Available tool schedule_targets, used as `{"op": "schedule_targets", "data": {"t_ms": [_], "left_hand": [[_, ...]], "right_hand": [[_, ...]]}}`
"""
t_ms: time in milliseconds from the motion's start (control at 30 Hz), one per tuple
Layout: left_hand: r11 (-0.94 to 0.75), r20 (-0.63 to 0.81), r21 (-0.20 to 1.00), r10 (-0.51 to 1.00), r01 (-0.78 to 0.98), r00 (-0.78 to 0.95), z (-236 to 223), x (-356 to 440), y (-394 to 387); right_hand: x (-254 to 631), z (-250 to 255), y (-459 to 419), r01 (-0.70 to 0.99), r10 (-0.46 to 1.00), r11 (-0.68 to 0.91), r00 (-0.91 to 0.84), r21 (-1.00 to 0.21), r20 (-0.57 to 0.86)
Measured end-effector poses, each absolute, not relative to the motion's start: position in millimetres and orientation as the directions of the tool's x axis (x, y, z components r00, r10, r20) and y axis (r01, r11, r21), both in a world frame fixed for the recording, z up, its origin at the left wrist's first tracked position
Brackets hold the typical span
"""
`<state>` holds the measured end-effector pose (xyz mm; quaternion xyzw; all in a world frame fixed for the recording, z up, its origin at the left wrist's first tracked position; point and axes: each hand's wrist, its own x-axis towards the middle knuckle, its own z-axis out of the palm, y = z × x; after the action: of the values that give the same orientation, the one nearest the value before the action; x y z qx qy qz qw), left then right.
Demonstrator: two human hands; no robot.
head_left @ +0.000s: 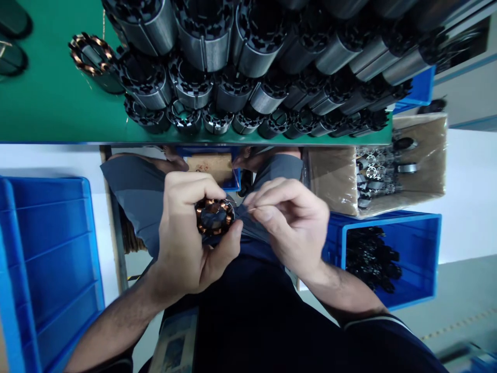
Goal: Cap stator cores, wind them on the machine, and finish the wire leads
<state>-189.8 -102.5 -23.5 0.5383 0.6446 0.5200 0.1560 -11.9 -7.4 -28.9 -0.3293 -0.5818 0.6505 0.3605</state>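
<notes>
My left hand (186, 228) is wrapped round a motor stator (215, 217), whose ring of copper windings faces up between thumb and fingers. Close to its right side, my right hand (291, 220) pinches a thin wire end (252, 210) between thumb and forefinger. The wire seems to run toward the stator, though its full path is hard to make out. Both hands are held above my lap, in front of the table edge. The lower part of the stator is hidden by my left palm.
Stacked metal stator cores (205, 46) line the green table (50, 103); one copper-wound stator (91, 57) stands at their left. On the right are a lined carton (427, 155) of metal rings and a blue bin (421, 259) of black parts. A blue crate (58, 259) stands left.
</notes>
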Motion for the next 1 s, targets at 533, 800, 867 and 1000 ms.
{"op": "schedule_targets", "data": {"t_ms": [533,800,867,1000], "left_hand": [[-0.174,0.492,0.639,0.842,0.749,-0.224,-37,-192,-112],[0.505,-0.486,0.768,0.860,-0.393,0.154,-57,-197,-117],[0.304,-0.336,0.938,0.917,-0.169,-0.215,-66,-193,-131],[-0.076,0.399,0.712,0.862,0.698,-0.314,-61,-182,-149]], "right_hand": [[-13,-29,10,-0.020,0.678,-0.215,-0.723,-0.976,-0.134],[12,-6,55,0.105,0.305,0.339,-0.952,-0.935,0.003],[21,-11,44,0.248,0.375,0.126,-0.908,-0.960,-0.186],[25,-21,25,0.325,0.317,-0.301,-0.853,-0.897,-0.415]]}}
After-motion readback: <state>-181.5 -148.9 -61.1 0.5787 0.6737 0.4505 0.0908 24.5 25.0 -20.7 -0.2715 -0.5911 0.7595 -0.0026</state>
